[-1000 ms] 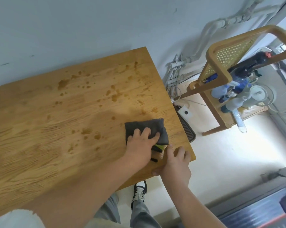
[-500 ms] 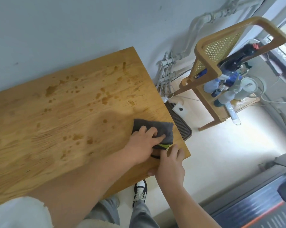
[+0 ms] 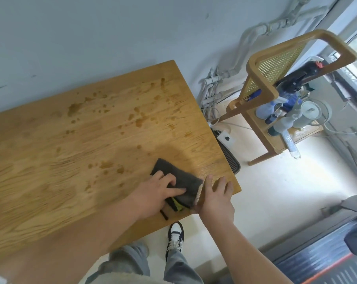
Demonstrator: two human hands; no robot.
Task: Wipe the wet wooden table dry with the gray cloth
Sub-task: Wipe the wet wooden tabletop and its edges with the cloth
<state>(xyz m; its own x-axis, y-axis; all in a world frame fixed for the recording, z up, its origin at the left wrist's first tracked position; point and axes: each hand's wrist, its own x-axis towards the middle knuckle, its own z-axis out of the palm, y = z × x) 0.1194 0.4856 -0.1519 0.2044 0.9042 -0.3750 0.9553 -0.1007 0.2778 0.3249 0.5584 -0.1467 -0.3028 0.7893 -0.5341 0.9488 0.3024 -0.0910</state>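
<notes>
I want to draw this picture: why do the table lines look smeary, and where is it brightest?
Head view: the wooden table grain smears leftward from motion blur; the white floor glares brightest; a soft shadow darkens the wood beyond the gray cloth; wide-angle bending tilts the walls.

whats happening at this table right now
A person is wiping a wet wooden table with a gray cloth. The left hand presses the cloth flat near the table's right front corner, while the right hand rests on the table edge beside it. Dark water spots cover much of the top, so most is not yet dry.
</notes>
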